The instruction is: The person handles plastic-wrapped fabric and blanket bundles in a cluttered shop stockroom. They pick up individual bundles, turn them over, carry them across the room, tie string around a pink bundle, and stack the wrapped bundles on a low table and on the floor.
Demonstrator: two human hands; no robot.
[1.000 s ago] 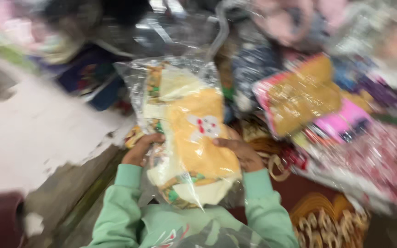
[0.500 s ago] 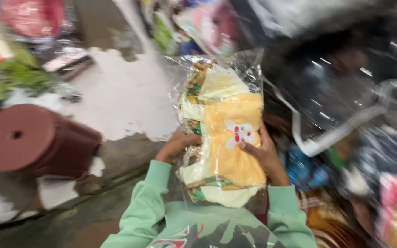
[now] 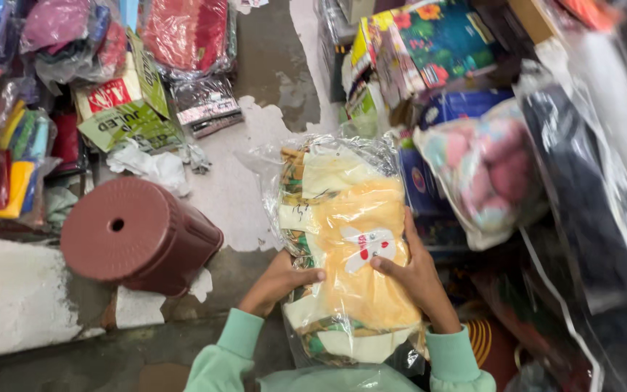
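I hold a clear plastic packet (image 3: 342, 239) of folded cloth, yellow and cream with green-patterned edges and a small red-and-white label. My left hand (image 3: 281, 279) grips its left edge, thumb on top. On the right side, my right hand (image 3: 415, 272) has its fingers spread over the front. Both wrists wear mint-green sleeves. The packet stands upright in front of me, above the floor.
A brown plastic stool (image 3: 136, 236) lies on the grey floor at the left. Bagged cloth and a green-and-white carton (image 3: 128, 109) pile up at the upper left. Stacked packets (image 3: 429, 43) and a bag of pink and blue bundles (image 3: 484, 170) crowd the right.
My view has swung left, bringing the brown stool and the left-hand piles into sight. The packet stays in both hands, held the same way.
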